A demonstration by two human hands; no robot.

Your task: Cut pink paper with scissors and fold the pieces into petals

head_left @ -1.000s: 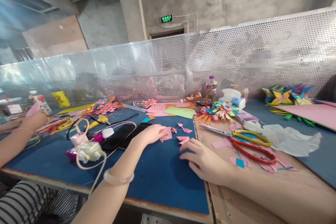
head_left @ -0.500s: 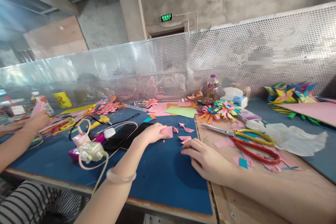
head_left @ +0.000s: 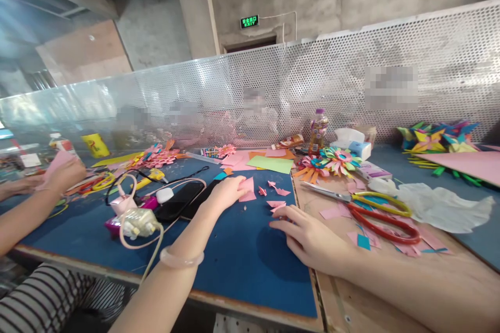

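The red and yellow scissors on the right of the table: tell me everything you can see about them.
The scissors are large, with two long looped handles, one yellow and one red, that look like plastic, and a silvery metal blade pointing left toward the blue mat. They lie flat and closed on the bare wooden tabletop, among pink paper scraps and a small blue scrap. A crumpled clear plastic bag lies just beyond the handles. No hand touches them; the right hand rests to their left.

A single head-worn camera looks forward and down, close over the table [head_left: 242, 265], toward the perforated screen [head_left: 312, 88].
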